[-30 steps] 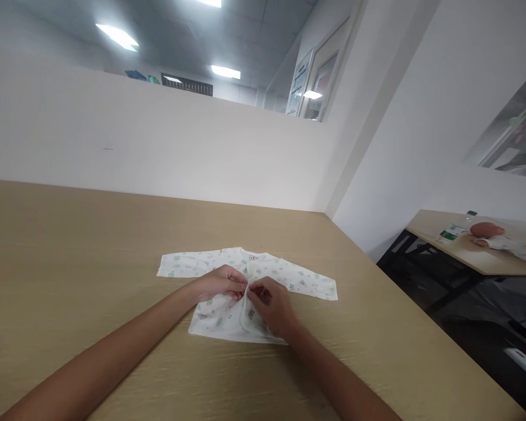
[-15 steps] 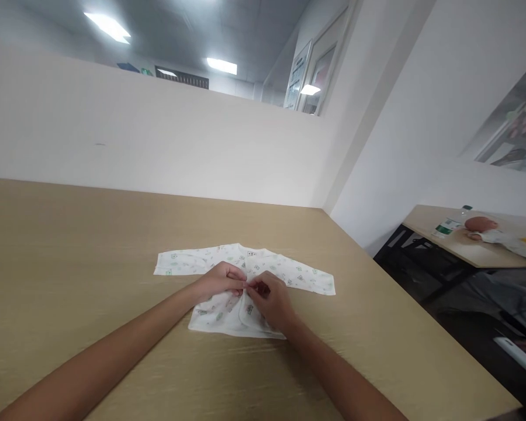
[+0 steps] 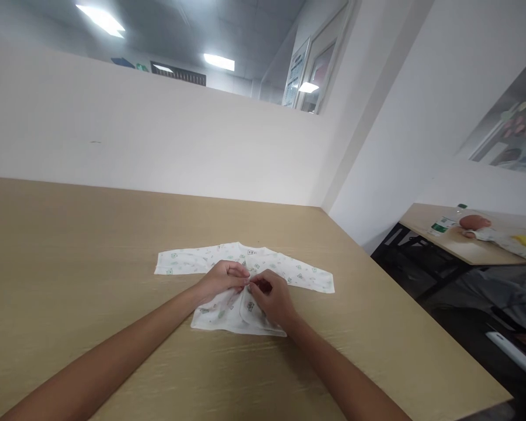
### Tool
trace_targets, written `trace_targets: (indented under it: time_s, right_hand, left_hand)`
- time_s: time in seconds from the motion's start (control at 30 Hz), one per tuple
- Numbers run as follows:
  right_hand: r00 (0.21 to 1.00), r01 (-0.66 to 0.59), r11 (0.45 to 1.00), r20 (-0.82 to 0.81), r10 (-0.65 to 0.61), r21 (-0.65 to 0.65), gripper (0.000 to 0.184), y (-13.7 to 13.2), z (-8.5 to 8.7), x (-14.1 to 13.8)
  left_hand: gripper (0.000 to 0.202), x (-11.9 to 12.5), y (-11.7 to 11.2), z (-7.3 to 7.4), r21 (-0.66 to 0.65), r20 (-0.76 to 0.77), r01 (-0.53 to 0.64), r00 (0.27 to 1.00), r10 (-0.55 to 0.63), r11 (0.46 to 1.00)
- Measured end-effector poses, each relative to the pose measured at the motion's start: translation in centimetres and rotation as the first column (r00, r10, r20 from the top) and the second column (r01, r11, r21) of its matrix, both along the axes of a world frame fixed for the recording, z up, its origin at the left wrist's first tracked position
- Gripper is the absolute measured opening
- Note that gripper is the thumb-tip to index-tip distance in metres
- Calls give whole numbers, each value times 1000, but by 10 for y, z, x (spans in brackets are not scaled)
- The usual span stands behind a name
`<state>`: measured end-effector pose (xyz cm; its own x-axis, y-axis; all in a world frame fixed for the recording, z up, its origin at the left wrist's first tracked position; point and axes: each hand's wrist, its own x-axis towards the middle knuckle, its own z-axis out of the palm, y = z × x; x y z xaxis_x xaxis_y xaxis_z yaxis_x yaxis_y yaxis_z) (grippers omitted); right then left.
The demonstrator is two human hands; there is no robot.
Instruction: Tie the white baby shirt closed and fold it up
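Observation:
A small white baby shirt [image 3: 188, 261] with a faint green print lies flat on the wooden table [image 3: 70, 251], both sleeves spread out to the sides. My left hand [image 3: 222, 279] and my right hand [image 3: 272, 297] meet over the shirt's front opening at the middle. Both hands are closed, their fingertips pinching the two edges of the shirt's front together. The fingers hide whatever fastening lies beneath them.
A white partition wall [image 3: 158, 140] runs along the table's far edge. The table's right edge drops to a dark floor. A second table [image 3: 447, 240] at the far right carries a baby doll [image 3: 476, 223], a bottle [image 3: 445, 221] and some cloth.
Both hands stay pinched at the shirt's front, having crept slightly up along the opening. The view has shifted a little.

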<state>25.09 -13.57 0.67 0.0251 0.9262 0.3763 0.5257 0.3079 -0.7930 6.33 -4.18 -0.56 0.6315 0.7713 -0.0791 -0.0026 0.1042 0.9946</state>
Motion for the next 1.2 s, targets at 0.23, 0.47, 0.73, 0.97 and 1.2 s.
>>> trace_targets:
  time_s: [0.23, 0.47, 0.73, 0.97, 1.2]
  right_hand:
    - [996, -38, 991, -81, 28, -127, 23, 8, -8, 8]
    - [986, -150, 951, -117, 123, -269, 25, 12, -2, 16]
    - [983, 89, 995, 154, -95, 45, 13, -2, 21, 15]
    - [653, 754, 460, -460, -602, 468, 27, -138, 68, 129]
    - [-8, 1000, -8, -12, -1000, -11, 46, -312, -81, 260]
  left_hand:
    - [35, 3, 0, 1, 71, 51, 33, 998, -37, 997]
    - [35, 0, -4, 10, 210, -17, 104, 995, -103, 972]
    - [19, -2, -1, 0, 828, -256, 153, 959, 122, 539]
    - [31, -6, 10, -14, 845, -298, 203, 947, 120, 495]
    - [32, -6, 8, -7, 847, -345, 256, 931, 116, 467]
